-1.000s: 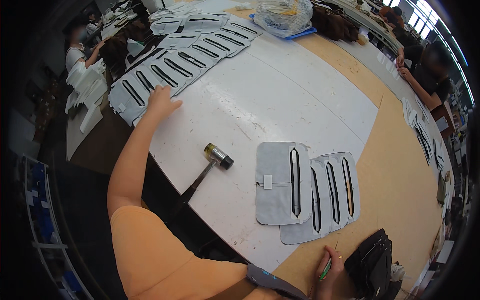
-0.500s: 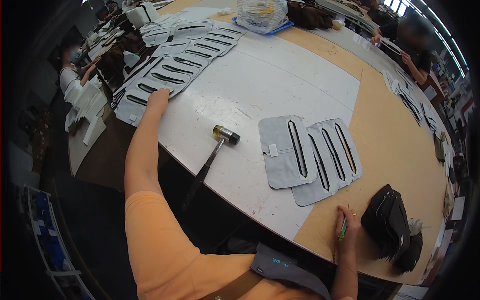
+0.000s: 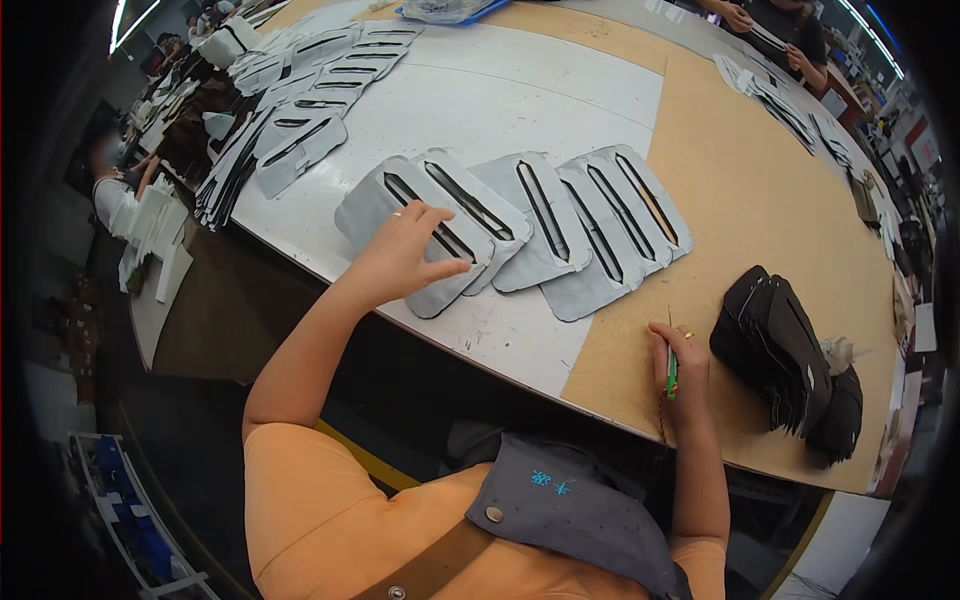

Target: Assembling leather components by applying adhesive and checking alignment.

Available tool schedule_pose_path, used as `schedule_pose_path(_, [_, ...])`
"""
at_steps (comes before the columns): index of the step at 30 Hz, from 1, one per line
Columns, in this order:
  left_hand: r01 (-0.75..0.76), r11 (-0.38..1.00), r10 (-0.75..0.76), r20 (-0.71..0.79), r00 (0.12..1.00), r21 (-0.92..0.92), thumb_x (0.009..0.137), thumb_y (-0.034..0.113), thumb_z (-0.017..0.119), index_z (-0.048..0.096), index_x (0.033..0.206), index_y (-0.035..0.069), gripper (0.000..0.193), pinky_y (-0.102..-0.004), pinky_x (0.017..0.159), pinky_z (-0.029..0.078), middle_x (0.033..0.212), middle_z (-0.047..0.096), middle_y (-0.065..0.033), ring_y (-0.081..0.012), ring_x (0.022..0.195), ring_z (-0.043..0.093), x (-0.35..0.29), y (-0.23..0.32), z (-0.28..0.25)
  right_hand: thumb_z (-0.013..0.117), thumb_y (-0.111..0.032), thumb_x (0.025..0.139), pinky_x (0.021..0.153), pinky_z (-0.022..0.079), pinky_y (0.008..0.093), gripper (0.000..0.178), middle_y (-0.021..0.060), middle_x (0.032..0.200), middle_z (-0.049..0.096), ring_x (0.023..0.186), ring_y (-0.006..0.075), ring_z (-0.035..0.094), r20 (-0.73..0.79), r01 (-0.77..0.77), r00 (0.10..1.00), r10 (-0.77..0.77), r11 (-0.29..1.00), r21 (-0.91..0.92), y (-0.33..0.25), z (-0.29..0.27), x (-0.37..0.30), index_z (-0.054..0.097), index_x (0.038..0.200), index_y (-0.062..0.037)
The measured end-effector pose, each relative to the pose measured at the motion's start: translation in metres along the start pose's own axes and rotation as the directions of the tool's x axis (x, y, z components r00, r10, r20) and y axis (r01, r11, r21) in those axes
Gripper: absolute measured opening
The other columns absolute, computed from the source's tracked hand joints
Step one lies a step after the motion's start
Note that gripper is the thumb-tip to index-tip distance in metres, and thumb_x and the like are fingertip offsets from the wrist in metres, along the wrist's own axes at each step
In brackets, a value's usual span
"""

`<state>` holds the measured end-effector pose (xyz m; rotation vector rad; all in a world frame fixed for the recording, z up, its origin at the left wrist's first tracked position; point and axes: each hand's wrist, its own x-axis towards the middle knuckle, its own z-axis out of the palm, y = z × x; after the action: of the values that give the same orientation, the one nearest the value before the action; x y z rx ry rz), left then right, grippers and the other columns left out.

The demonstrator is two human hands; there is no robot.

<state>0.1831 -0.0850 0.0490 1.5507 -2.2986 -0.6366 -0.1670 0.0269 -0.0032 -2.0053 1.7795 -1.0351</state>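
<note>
My left hand [image 3: 405,255] rests on a grey fabric panel [image 3: 440,298] with a long dark-edged slot, thumb and fingers spread apart. More slotted grey panels [image 3: 518,270] lie under and beside it, overlapping in a fan toward the right. My right hand [image 3: 684,370] is at the table's near edge, closed around a slim green-handled tool [image 3: 671,378] with a thin pointed tip. Just right of that hand stands a stack of black fabric pieces [image 3: 770,345].
A row of overlapping grey panels [image 3: 300,150] covers the far left of the table [image 3: 560,110]. A blue tray [image 3: 490,10] holds a plastic bag at the back. Cut strips [image 3: 765,95] lie at the far right, near a co-worker's hands [image 3: 738,17]. Another person sits at the left.
My left hand has come from the far-left row toward me and right, and grey panels now lie beside the right-hand ones. The hammer seen earlier no longer shows. The view has shifted.
</note>
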Motion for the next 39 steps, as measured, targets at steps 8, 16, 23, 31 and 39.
schedule_pose_path(8, [-0.179,0.966,0.159,0.113,0.981,0.187,0.078,0.014,0.065,0.054,0.114,0.005,0.039,-0.0379,0.089,0.042,0.11,0.054,-0.0153,-0.0345,0.103,0.051,-0.042,-0.013,0.007,0.056,0.006,0.083,0.058,0.045,0.0302,0.024,0.0131,0.075,0.056,0.064,0.0219,0.057,-0.057,0.004,0.998,0.003,0.993,0.122,-0.008,-0.011,-0.008,0.061,0.104,-0.0024])
schedule_pose_path(16, [-0.296,0.953,0.28,-0.54,0.794,0.059,0.075,-0.006,0.059,0.057,0.1,0.0,0.025,-0.0321,0.061,0.046,0.081,0.056,-0.013,-0.0268,0.069,0.056,-0.038,0.042,0.032,0.056,0.005,0.084,0.065,0.05,0.0284,0.037,0.0108,0.089,0.064,0.073,0.0198,0.061,-0.093,-0.112,0.987,0.135,0.97,0.215,-0.005,-0.03,-0.04,0.055,0.119,-0.0052])
schedule_pose_path(23, [-0.677,0.733,0.677,0.167,0.717,-0.063,0.069,0.019,0.072,0.06,0.106,0.007,0.04,-0.0335,0.073,0.039,0.089,0.052,-0.005,-0.021,0.082,0.051,-0.049,0.135,0.129,0.063,-0.005,0.083,0.066,0.047,0.0267,0.032,0.0108,0.091,0.06,0.074,0.0183,0.057,-0.068,-0.024,0.997,0.027,0.999,0.046,-0.012,-0.07,-0.048,0.06,0.115,-0.0044])
schedule_pose_path(31, [-0.706,0.686,0.725,0.072,0.685,-0.176,0.08,0.02,0.064,0.058,0.107,0.005,0.031,-0.0397,0.099,0.033,0.117,0.054,-0.0063,-0.0223,0.115,0.047,-0.02,0.145,0.145,0.055,-0.011,0.092,0.069,0.048,0.0248,0.015,0.0074,0.087,0.059,0.077,0.0118,0.058,0.074,-0.323,0.941,0.33,0.81,0.49,0.003,-0.046,-0.06,0.062,0.098,0.0007])
schedule_pose_path(39, [-0.717,0.683,0.728,0.207,0.654,-0.139,0.08,0.018,0.062,0.057,0.111,0.007,0.033,-0.0404,0.102,0.031,0.127,0.051,-0.0038,-0.021,0.12,0.045,-0.013,0.154,0.15,0.05,-0.011,0.095,0.065,0.049,0.0213,0.015,0.0048,0.082,0.061,0.071,0.0074,0.059,0.223,-0.492,0.864,0.451,0.667,0.56,0.017,-0.04,-0.056,0.056,0.09,0.0019])
